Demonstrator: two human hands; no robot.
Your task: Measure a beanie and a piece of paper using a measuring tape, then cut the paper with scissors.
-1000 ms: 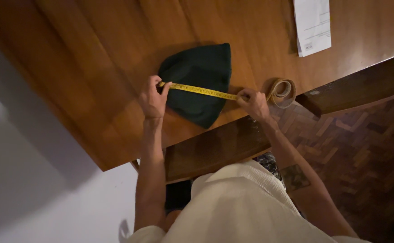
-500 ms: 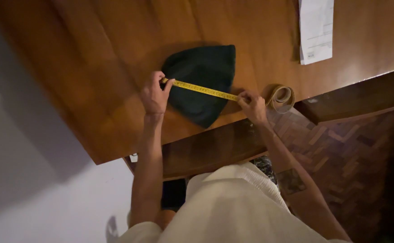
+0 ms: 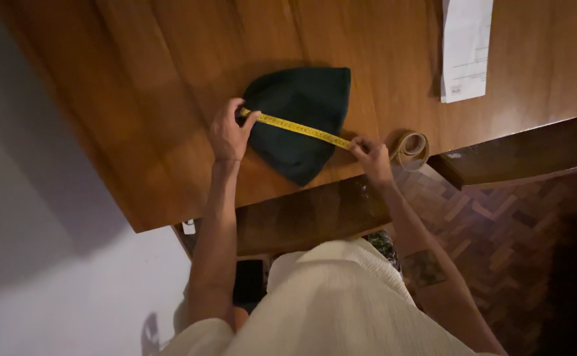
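Note:
A dark green knit cap (image 3: 301, 109) lies flat on the wooden table (image 3: 169, 86). A yellow measuring tape (image 3: 298, 127) is stretched straight across it. My left hand (image 3: 227, 135) pinches the tape's end at the cap's left edge. My right hand (image 3: 371, 155) pins the tape down just past the cap's right edge, near the table's front edge. The loose rest of the tape (image 3: 412, 146) curls in loops beside my right hand.
A white sheet of paper (image 3: 465, 49) lies on the table at the back right. A dark wooden chair rail (image 3: 519, 155) juts out on the right over a parquet floor (image 3: 499, 224). A pale wall (image 3: 51, 283) is on the left.
The view has shifted slightly, so the cap and both hands sit a little lower in the frame. The hands keep the tape stretched across the cap as before.

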